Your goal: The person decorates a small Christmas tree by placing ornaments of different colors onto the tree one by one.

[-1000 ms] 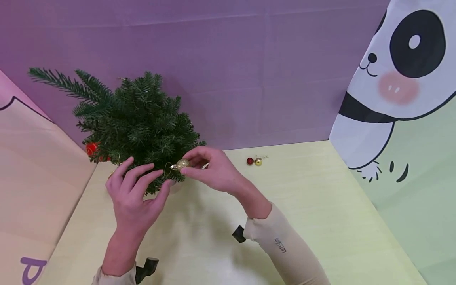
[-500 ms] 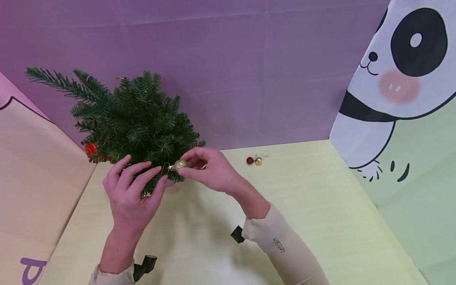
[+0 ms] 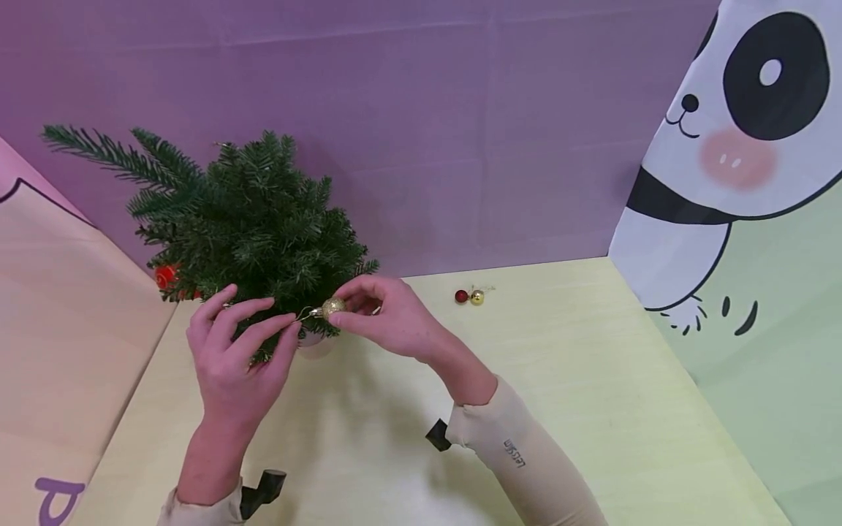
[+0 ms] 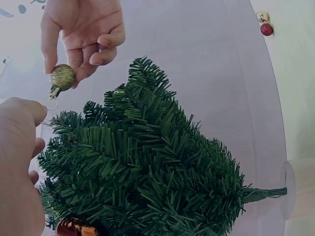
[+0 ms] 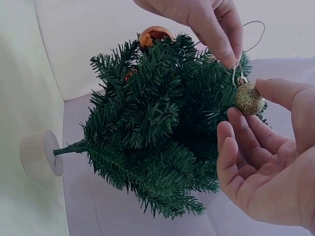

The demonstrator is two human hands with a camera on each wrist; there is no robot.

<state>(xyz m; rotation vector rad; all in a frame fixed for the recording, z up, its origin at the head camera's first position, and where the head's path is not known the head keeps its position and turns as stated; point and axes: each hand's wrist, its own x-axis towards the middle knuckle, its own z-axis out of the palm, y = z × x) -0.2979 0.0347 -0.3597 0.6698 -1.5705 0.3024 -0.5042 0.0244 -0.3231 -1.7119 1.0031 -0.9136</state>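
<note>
A gold glitter bauble (image 3: 333, 307) is held between the thumb and fingers of my right hand (image 3: 397, 318), its silver cap pointing left. My left hand (image 3: 240, 372) pinches the bauble's thin string (image 5: 234, 76) between thumb and index finger, the other fingers spread. In the right wrist view the string rises from the cap of the bauble (image 5: 249, 99) to the pinching fingertips. Both hands are in front of a small artificial Christmas tree (image 3: 263, 219), close to its branches. The left wrist view shows the bauble (image 4: 62, 77) beside the tree's tip.
A red bauble (image 3: 461, 297) and a shiny gold bauble (image 3: 477, 298) lie on the table (image 3: 559, 380) at the right. On the tree's left side hangs a red ornament (image 3: 166, 276). An orange bauble (image 5: 154, 37) also hangs there. The tree stands in a pale pot (image 5: 37, 155) near the purple backdrop (image 3: 460, 146).
My left thumb and index finger have closed together on the string, which was a loose loop beside them earlier. The bauble, in my right hand, has shifted only slightly left.
</note>
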